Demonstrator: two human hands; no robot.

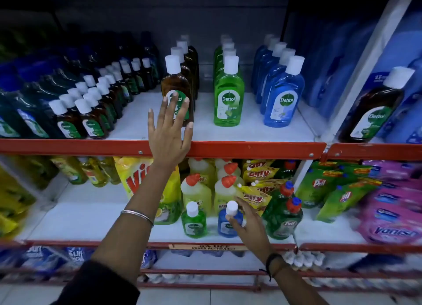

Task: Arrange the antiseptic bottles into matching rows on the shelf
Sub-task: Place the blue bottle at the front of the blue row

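On the upper shelf [251,131], three rows of antiseptic bottles run back from the red front rail [251,148]: a brown row [182,60], a green row [225,53] and a blue row [271,60], each led by a white-capped bottle with its label facing out. The left hand [170,131] reaches up across the rail with its fingers spread wide and flat; the fingertips [175,94] lie on the label of the front brown bottle [177,85], and the grip is open, closed around nothing. To the left stand several rows of smaller brown bottles [91,112], packed close together.

On the lower shelf [91,222], two small antiseptic bottles stand upright near the front edge, just beside each other: a small green bottle [194,222] and a small blue bottle [228,224]. The right hand [249,222] is at the blue one, fingers curled loosely about its neck just under the white cap [232,207]; whether the grip is actually closed on it cannot be told. Behind them stand yellow cleaner bottles with orange caps [226,188] and green dish-liquid bottles [283,215]. One more brown antiseptic bottle [376,108] stands alone on the next shelf section to the right.
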